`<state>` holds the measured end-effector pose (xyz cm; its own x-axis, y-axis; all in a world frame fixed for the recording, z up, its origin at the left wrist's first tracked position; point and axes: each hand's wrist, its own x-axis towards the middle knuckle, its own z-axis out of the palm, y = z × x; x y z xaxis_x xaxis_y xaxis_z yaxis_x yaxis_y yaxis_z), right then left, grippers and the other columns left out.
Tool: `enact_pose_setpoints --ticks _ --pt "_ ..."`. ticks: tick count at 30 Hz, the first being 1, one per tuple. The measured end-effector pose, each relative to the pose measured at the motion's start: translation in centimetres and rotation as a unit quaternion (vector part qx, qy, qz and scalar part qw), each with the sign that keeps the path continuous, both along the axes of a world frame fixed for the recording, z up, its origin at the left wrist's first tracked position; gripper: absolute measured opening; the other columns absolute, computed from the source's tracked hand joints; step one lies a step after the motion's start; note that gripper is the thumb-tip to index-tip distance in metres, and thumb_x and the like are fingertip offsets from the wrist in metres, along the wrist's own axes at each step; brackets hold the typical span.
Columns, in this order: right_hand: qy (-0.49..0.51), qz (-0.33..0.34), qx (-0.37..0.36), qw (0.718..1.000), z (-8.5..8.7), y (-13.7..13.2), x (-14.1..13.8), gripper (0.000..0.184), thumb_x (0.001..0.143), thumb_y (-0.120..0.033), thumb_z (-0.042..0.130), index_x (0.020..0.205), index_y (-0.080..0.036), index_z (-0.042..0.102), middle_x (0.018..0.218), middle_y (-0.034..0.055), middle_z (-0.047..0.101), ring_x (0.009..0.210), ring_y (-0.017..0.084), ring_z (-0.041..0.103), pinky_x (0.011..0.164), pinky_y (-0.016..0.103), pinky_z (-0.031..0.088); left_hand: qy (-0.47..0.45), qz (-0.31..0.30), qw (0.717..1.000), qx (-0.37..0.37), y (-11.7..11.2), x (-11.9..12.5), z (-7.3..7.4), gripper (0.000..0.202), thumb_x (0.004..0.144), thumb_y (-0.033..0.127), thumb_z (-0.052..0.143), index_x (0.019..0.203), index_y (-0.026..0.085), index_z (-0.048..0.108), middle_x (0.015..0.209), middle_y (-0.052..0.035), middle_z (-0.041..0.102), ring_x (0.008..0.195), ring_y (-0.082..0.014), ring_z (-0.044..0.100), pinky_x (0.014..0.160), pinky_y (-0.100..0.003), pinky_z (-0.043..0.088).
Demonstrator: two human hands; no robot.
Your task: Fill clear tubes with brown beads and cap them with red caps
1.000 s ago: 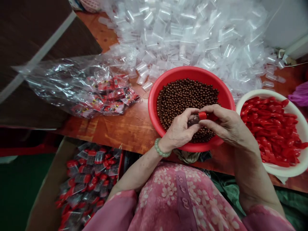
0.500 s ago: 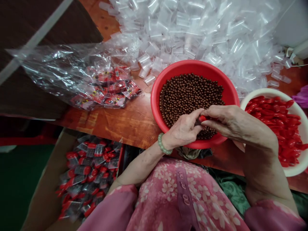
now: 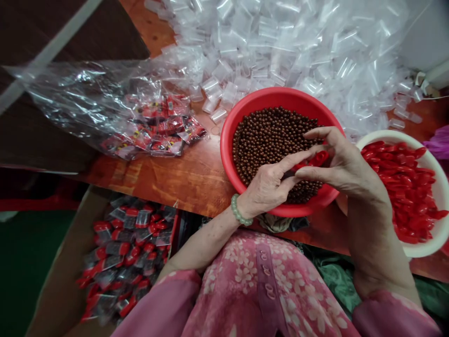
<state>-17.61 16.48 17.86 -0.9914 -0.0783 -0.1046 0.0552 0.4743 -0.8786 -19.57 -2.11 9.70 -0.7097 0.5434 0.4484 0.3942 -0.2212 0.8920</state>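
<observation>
My left hand (image 3: 264, 189), with a green bead bracelet on its wrist, is closed in a pinch over the red bowl (image 3: 226, 152). Between its thumb and fingers is a small container (image 3: 289, 174), dark-looking and mostly hidden, with red at its right end. My right hand (image 3: 351, 168) meets it from the right, thumb tip at the container and index finger raised. Glossy red plastic caps (image 3: 320, 158) sit in the curl of the right hand. Below both hands, small round brown balls (image 3: 273, 135) fill much of the bowl.
A white bowl (image 3: 440, 224) of red caps stands at right. Clear plastic containers (image 3: 266, 42) lie heaped at the back. Left of the bowl is a clear bag (image 3: 87, 103) with red packets (image 3: 168, 126). Below left, a cardboard box (image 3: 58, 276) holds red-capped containers (image 3: 119, 248).
My right hand has opened somewhat, its index finger lifting up and away from the left fingers. More red caps now show in it. The left hand stays nearly in place.
</observation>
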Motion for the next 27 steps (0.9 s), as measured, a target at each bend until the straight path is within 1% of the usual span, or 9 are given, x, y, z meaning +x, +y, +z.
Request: enact_pose_setpoints --ticks 2,5,8,11,14,17,21,25,27 --pt "-0.011 -0.027 -0.051 0.998 -0.4 -0.1 0.6 0.064 0.069 -0.043 0.092 0.122 -0.034 0.059 0.09 -0.0038 0.069 0.077 0.018 0.067 0.069 0.031 0.059 -0.052 -0.006 0.999 0.012 -0.1 0.1 0.1 0.05 0.097 0.019 0.06 0.147 0.021 0.056 0.15 -0.0069 0.065 0.133 -0.0214 0.066 0.12 -0.037 0.049" --pt "-0.023 -0.054 -0.127 0.99 -1.1 -0.3 1.5 0.044 0.081 -0.041 0.084 0.12 -0.034 0.064 0.098 -0.0027 0.073 0.075 0.015 0.072 0.073 0.031 0.062 -0.159 -0.031 0.987 0.023 -0.2 0.3 0.3 0.05 0.096 0.023 0.063 0.145 0.021 0.056 0.146 -0.0077 0.067 0.109 -0.0187 0.076 0.103 -0.034 0.061" --pt "0.011 -0.059 -0.148 0.987 -2.2 -0.5 2.0 0.03 0.093 -0.045 0.072 0.119 -0.031 0.068 0.103 0.0 0.077 0.071 0.013 0.073 0.07 0.029 0.064 -0.215 -0.036 0.976 0.017 -0.2 0.4 0.3 0.053 0.095 0.026 0.064 0.147 0.021 0.055 0.144 -0.0084 0.068 0.101 -0.0167 0.076 0.097 -0.032 0.063" --pt "0.065 -0.066 -0.073 0.993 -2.7 -1.1 2.1 0.038 0.099 -0.05 0.062 0.129 -0.028 0.07 0.11 0.0036 0.08 0.069 0.014 0.073 0.069 0.031 0.065 -0.201 -0.028 0.979 0.0 -0.4 0.4 0.2 0.06 0.095 0.027 0.064 0.154 0.023 0.05 0.147 -0.0082 0.066 0.109 -0.0183 0.074 0.108 -0.036 0.057" --pt "0.104 -0.042 0.039 0.993 -2.6 -1.9 2.0 0.041 0.101 -0.048 0.058 0.131 -0.024 0.073 0.123 0.0081 0.079 0.095 0.023 0.078 0.088 0.041 0.065 -0.183 -0.01 0.982 -0.045 -0.5 0.3 0.2 0.065 0.094 0.027 0.062 0.157 0.019 0.046 0.144 -0.0099 0.067 0.115 -0.0211 0.071 0.11 -0.04 0.055" --pt "0.126 -0.002 0.11 0.986 -2.4 -2.6 1.9 0.039 0.104 -0.043 0.052 0.13 -0.023 0.074 0.133 0.0098 0.075 0.118 0.028 0.073 0.105 0.047 0.059 -0.196 0.008 0.977 -0.083 -0.6 0.2 0.4 0.067 0.092 0.029 0.063 0.155 0.013 0.045 0.129 -0.0114 0.071 0.109 -0.0228 0.07 0.102 -0.041 0.058" --pt "0.15 0.047 0.164 0.974 -2.3 -2.6 2.0 0.045 0.104 -0.045 0.051 0.141 -0.023 0.064 0.128 0.0112 0.076 0.114 0.026 0.074 0.102 0.044 0.059 -0.218 -0.001 0.971 -0.094 -0.8 0.1 1.0 0.062 0.091 0.026 0.063 0.15 0.014 0.048 0.106 -0.0058 0.074 0.092 -0.0193 0.069 0.091 -0.036 0.06" --pt "0.19 0.119 0.219 0.95 -2.5 -2.3 2.1 0.072 0.092 -0.059 0.068 0.149 -0.019 0.05 0.129 0.0151 0.072 0.115 0.03 0.071 0.098 0.044 0.059 -0.263 -0.035 0.962 -0.065 -0.9 0.0 1.5 0.051 0.092 0.027 0.063 0.141 0.018 0.054 0.097 -0.0031 0.073 0.088 -0.0185 0.07 0.089 -0.035 0.061" --pt "0.206 0.136 0.252 0.936 -2.8 -2.4 2.3 0.079 0.089 -0.059 0.071 0.151 -0.016 0.045 0.13 0.0176 0.07 0.117 0.032 0.07 0.098 0.045 0.059 -0.297 -0.048 0.952 -0.054 -0.9 0.0 1.5 0.052 0.092 0.028 0.063 0.142 0.018 0.052 0.095 -0.0029 0.071 0.088 -0.0187 0.071 0.088 -0.035 0.062"
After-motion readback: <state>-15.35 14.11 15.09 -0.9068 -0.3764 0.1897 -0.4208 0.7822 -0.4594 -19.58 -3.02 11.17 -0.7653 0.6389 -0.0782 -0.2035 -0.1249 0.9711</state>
